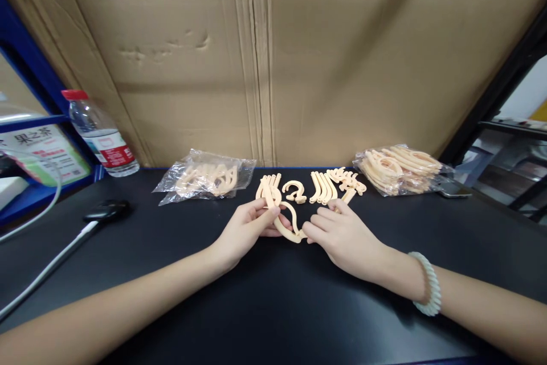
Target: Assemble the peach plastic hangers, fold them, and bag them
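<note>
On a black table my left hand pinches a curved peach plastic piece, thumb on top. My right hand grips the other end of the same curved piece with fingers closed; a pale bead bracelet circles that wrist. Just behind the hands lie loose peach plastic parts: a row of straight strips, a small hook piece, a fan of curved strips and small toothed bits.
A clear bag of peach parts lies at back left, a fuller bag at back right. A water bottle stands at far left. A black device with a white cable lies left. A cardboard wall rises behind.
</note>
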The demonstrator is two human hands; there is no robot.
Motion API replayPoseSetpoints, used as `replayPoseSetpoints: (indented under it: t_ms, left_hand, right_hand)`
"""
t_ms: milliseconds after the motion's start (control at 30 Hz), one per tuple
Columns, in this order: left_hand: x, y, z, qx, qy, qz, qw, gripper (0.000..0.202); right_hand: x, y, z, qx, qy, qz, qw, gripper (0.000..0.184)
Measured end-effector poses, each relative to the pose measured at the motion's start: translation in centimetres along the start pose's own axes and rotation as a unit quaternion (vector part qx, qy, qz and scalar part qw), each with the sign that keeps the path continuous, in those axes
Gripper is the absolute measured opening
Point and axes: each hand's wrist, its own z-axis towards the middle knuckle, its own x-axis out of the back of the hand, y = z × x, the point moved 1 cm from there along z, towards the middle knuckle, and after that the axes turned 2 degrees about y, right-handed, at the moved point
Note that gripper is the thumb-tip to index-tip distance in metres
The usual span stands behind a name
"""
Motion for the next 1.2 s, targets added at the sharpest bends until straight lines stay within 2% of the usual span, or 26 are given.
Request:
replayPoseSetpoints:
  t_ms: [200,267,367,433,600,733,900,1200]
  left_hand:
    - [0.2,0.3,0.2,0.019,0.04,-0.051,0.998,0.024]
    - [0.3,0.4,0.3,0.017,0.046,-0.075,0.996,0.022]
    - [0.5,0.3,0.4,0.009,0.033,-0.092,0.995,0.022]
    - [0.5,0.2,0.4,0.009,0.029,-0.095,0.995,0.022]
    - [0.4,0.3,0.4,0.005,0.025,-0.083,0.996,0.023]
    - [0.2,0.3,0.4,-0.002,0.02,-0.077,0.997,0.024]
    - [0.2,0.4,0.3,-0.002,0.027,-0.071,0.997,0.023]
    - [0.2,0.2,0.4,0.001,0.03,-0.067,0.997,0.025]
  right_hand:
    - [0.5,0.4,0.4,0.054,0.055,-0.033,0.996,0.029]
    - [0.4,1.0,0.4,0.037,0.069,0.001,0.997,0.028]
    - [0.0,2.7,-0.1,-0.037,0.082,0.069,0.994,0.015]
    - [-0.3,4.0,-0.3,-0.069,0.075,0.074,0.992,0.015]
    - [-0.9,5.9,-0.1,-0.068,0.063,0.052,0.994,0.02]
    - [-1.9,6.1,0.8,-0.087,0.072,0.069,0.991,0.018]
    - [-3.0,6.1,1.1,-0.1,0.043,0.08,0.991,0.016]
    - [-3.2,6.0,0.8,-0.106,-0.006,0.105,0.989,0.022]
